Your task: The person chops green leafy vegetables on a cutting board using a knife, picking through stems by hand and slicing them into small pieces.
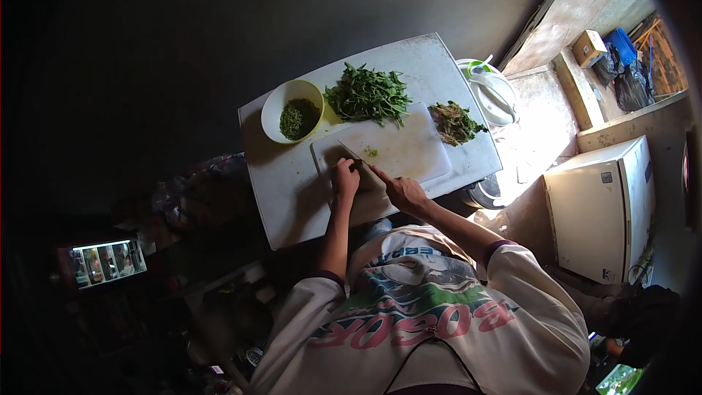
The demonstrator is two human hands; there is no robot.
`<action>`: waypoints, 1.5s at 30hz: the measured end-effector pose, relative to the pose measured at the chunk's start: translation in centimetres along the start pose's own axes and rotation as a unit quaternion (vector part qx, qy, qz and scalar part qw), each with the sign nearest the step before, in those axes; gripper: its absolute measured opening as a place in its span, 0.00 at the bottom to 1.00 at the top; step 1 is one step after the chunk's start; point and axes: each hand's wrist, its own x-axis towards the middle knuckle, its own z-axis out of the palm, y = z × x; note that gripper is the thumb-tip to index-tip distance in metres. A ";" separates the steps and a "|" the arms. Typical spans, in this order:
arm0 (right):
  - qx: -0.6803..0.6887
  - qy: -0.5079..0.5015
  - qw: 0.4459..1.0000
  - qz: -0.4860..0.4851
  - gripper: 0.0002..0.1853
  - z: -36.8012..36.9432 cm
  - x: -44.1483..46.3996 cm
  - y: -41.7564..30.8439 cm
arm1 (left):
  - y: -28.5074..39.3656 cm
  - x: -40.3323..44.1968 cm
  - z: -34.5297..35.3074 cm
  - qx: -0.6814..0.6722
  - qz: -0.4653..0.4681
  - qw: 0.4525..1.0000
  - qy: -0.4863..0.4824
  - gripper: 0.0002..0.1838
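Note:
My right hand (404, 192) is closed round the handle of a knife (356, 153), whose blade points up and left over the white cutting board (417, 143). At the board's left end, close to the blade, my left hand (346, 178) has its fingers drawn together; what they hold, if anything, is too dark to make out. Small green bits (371, 152) lie on the board. Beyond it is a heap of green leaves (371, 93). The bowl (272, 112) at the back left holds chopped greens (298, 118). Wilted stems and leaves (455, 123) lie right of the board.
Everything rests on a white table (281, 205) against a dark wall. Past its right edge stand a lidded white container (493, 99) and a dark pot (484, 194). A white fridge (592, 212) is farther right.

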 end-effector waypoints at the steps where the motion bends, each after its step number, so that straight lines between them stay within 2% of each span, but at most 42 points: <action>1: -0.002 -0.006 1.000 0.000 0.42 -0.2 -0.2 0.1 | 0.1 0.0 -0.1 0.000 -0.007 1.000 -0.003 0.14; 3: -0.004 -0.015 1.000 -0.003 0.42 -0.7 -0.5 0.1 | 0.3 0.0 -0.1 -0.001 -0.017 1.000 -0.004 0.14; 5: -0.008 -0.090 0.994 0.065 0.43 -1.4 -1.0 -0.1 | 0.4 -0.1 -0.2 -0.015 -0.026 1.000 -0.006 0.13; 9: -0.004 -0.081 0.995 0.061 0.44 -1.9 -3.2 1.4 | 0.5 -0.1 -0.1 -0.014 -0.030 0.999 0.007 0.12; 11: -0.007 -0.100 0.992 0.081 0.44 -3.1 -4.1 1.6 | 1.3 0.0 -0.7 -0.052 -0.070 0.996 -0.015 0.10; 15: -0.016 -0.105 0.988 0.114 0.44 -4.3 -4.4 1.5 | 1.5 0.5 -1.2 -0.062 -0.058 0.996 -0.040 0.09; 18: -0.029 -0.109 0.988 0.105 0.44 -5.6 -4.1 0.1 | 1.2 0.5 -1.0 -0.043 -0.071 0.996 -0.037 0.11; 22: -0.045 -0.125 0.988 0.082 0.44 -6.4 -4.4 -1.1 | 0.7 0.4 -0.8 0.004 -0.020 1.000 -0.019 0.11; 27: -0.036 -0.127 0.988 0.080 0.44 -3.6 -3.9 -0.2 | 0.0 0.1 -0.5 -0.008 -0.003 1.000 -0.013 0.11; 29: 0.023 -0.072 0.996 0.053 0.43 -0.1 -3.1 1.9 | 0.1 0.1 -0.2 -0.026 -0.008 1.000 -0.001 0.11; 32: 0.017 -0.030 0.999 0.031 0.39 0.3 -0.3 1.0 | 0.7 -0.1 -0.3 -0.034 -0.002 0.999 0.012 0.12; 38: 0.003 -0.005 1.000 -0.004 0.39 -0.4 1.5 -0.1 | 0.2 -0.2 -0.3 0.040 0.036 0.999 0.011 0.10; 42: 0.010 -0.036 0.999 0.009 0.39 -1.2 -0.4 0.1 | 1.1 -0.2 -0.9 0.051 0.012 0.999 -0.012 0.10; 45: 0.005 -0.087 0.995 0.052 0.41 -1.9 -2.4 0.8 | 0.4 -0.4 -0.4 -0.009 0.012 1.000 0.004 0.09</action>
